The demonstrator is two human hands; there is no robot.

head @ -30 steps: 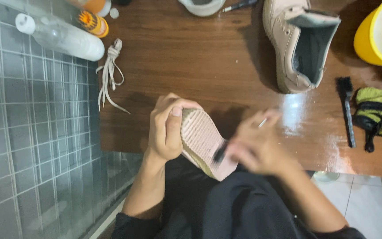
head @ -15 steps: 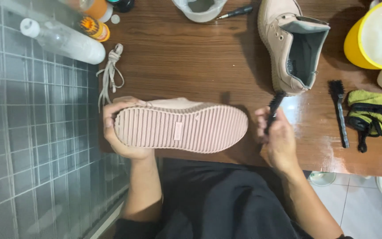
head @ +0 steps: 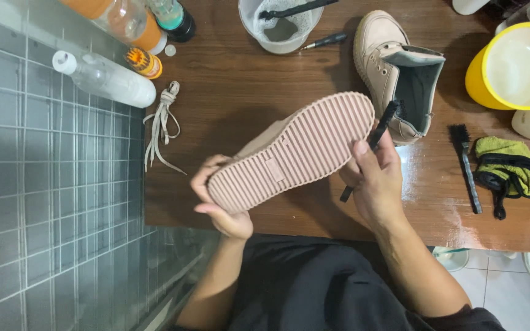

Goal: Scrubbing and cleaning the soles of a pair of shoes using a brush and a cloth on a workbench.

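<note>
Fingers of left hand [head: 222,205] curled round heel end of pink sneaker [head: 292,150], gripping it from below and from left edge, sole turned up toward camera. Fingers of right hand [head: 375,184] pinched shut on black brush [head: 372,144], thumb on top of handle, bristle head pointing up beside toe end of sole.

Head view: sneaker held in air above wooden table [head: 228,110], just in front of lap. Long axis diagonal, heel low-left, toe high-right. Ribbed sole fully exposed. Brush lying just right of toe, near-touching sole edge; contact unclear. Right hand nearer toe, left hand nearer heel; sole stretches leftward and downward from brush tip.

Around: second sneaker [head: 394,73] upright on table beyond right hand, loose laces [head: 162,122] at left, clear plastic bottle [head: 105,78] lying at table edge, foamy cup [head: 280,24] at top, yellow bowl [head: 483,83] at right, spare black brush [head: 466,165] beside green cloth [head: 510,171].
</note>
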